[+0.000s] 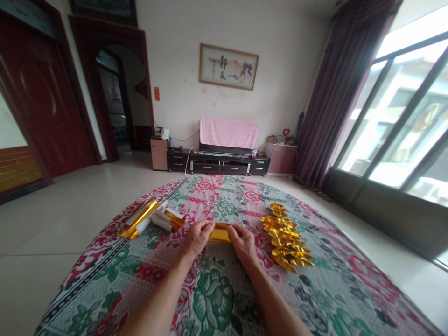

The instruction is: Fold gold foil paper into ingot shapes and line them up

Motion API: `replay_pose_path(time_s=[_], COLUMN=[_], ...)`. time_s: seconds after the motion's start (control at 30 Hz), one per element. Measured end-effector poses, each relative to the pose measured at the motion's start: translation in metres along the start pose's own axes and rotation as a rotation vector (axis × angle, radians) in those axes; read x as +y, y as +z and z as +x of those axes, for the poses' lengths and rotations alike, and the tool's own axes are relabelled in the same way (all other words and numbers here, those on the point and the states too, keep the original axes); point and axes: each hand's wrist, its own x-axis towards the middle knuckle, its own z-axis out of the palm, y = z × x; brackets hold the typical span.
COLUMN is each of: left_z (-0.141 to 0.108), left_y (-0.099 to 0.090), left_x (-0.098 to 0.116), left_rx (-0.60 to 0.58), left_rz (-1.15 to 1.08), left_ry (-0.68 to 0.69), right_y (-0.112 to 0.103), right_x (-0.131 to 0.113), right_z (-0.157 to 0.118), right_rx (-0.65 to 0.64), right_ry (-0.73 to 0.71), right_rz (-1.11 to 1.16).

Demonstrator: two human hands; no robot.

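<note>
Between my two hands is a small sheet of gold foil paper (220, 234), held above the cloth with its upper edge curled or folded over. My left hand (199, 238) pinches its left end between thumb and fingers. The right end is gripped the same way by my right hand (242, 239). To the right lies a row of folded gold foil pieces (285, 235), boat-like in shape and overlapping. On the left are loosely rolled gold-and-white foil sheets (140, 219), with another curled bundle of foil paper (167, 218) beside them.
A flowered cloth (213, 298) covers the round-edged surface under my hands. Beyond it, a low black TV cabinet (220, 164) stands against the wall, with a pink cloth (229, 132) draped over the thing on top. Windows (402, 116) and a purple curtain (336, 93) are at right.
</note>
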Motion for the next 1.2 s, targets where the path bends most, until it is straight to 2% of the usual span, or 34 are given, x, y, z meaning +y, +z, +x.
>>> replay_pose_path(time_s=[0.23,0.5,0.67,0.8,0.97,1.2], left_z=[-0.001,-0.002,-0.003,-0.001,0.001,-0.006], left_y=[0.000,0.000,0.004,0.009,0.013,0.016], left_x=[0.002,0.003,0.000,-0.008,-0.015,-0.008], left_rx=[0.014,0.012,0.070,0.115,0.078,0.056], left_rz=[0.012,0.066,0.279,0.445,0.596,0.769], left_ry=[-0.012,0.042,0.109,0.217,0.298,0.338], right_y=[-0.001,-0.002,0.001,0.005,0.009,0.011], right_x=[-0.005,-0.005,0.001,0.006,0.009,0.005], right_z=[-0.001,-0.002,-0.001,0.000,-0.001,-0.005], right_rx=[0.060,0.102,0.178,0.154,0.137,0.102], right_ry=[-0.001,-0.005,-0.103,-0.143,-0.148,-0.157], right_rz=[-0.022,-0.127,-0.361,-0.484,-0.593,-0.746])
